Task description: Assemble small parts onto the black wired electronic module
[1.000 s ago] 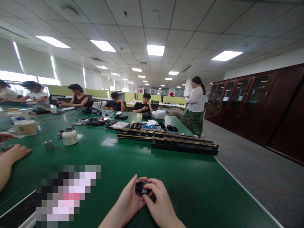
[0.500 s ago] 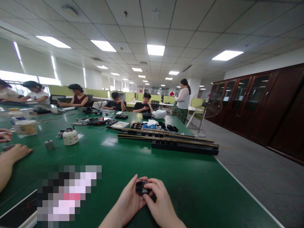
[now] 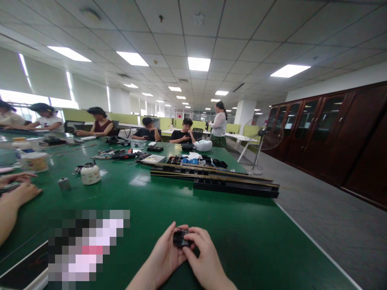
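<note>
A small black plastic part point(image 3: 179, 239), its exact kind too small to make out, sits between my two hands above the near side of the green table point(image 3: 256, 233). My left hand point(image 3: 165, 253) cradles it in the palm, fingers curled around its far side. From the right, the thumb and fingertips of my right hand point(image 3: 206, 250) pinch its near edge. My fingers cover part of the black piece.
Long black rails with thin brass-coloured rods point(image 3: 236, 190) lie ahead. To the left are a cream jar point(image 3: 90, 174), a small metal cylinder point(image 3: 64, 184), a tub point(image 3: 34, 162) and a co-worker's hands point(image 3: 22, 193). A blurred-out patch covers the lower left. Several people sit beyond.
My hands and the black part have barely moved. The standing person in the background has walked to the left. At the left edge, the co-worker's hands have shifted closer together.
</note>
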`<state>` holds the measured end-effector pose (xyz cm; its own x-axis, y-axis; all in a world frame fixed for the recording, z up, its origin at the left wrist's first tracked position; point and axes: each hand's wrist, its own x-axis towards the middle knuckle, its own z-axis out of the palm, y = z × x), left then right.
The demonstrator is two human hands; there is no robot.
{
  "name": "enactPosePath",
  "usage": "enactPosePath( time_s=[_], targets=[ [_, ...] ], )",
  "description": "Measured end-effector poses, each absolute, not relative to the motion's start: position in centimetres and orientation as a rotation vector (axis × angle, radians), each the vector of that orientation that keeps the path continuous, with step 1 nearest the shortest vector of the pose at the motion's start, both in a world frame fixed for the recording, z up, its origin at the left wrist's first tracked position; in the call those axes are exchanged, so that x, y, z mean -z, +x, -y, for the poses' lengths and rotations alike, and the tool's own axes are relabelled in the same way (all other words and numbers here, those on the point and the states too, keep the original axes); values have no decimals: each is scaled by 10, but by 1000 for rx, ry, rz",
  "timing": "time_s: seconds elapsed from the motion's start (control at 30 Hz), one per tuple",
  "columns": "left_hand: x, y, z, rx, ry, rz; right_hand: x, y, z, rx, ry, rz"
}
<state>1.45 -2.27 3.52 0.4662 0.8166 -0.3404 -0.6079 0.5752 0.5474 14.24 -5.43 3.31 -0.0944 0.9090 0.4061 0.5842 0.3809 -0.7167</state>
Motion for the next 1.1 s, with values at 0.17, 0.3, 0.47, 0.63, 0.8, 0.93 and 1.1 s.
enactPosePath(
  time_s=[0.17,0.3,0.47,0.63,0.8,0.93,1.1],
  targets=[
    [-35,15,22,-898,357,-631,-33,143,53,-480,-1297,1784],
    [-33,14,21,-900,368,-635,-32,144,54,-479,-1286,1784],
    [-33,14,21,-904,357,-630,-32,144,54,-467,-1280,1779],
    [-37,15,22,-907,343,-634,-32,143,53,-473,-1306,1787],
    [-37,15,22,-898,351,-646,-34,143,54,-484,-1322,1789],
    [-39,15,23,-902,347,-666,-36,144,55,-505,-1323,1790],
    [-40,15,23,-898,348,-646,-34,144,54,-507,-1299,1781]
  ],
)
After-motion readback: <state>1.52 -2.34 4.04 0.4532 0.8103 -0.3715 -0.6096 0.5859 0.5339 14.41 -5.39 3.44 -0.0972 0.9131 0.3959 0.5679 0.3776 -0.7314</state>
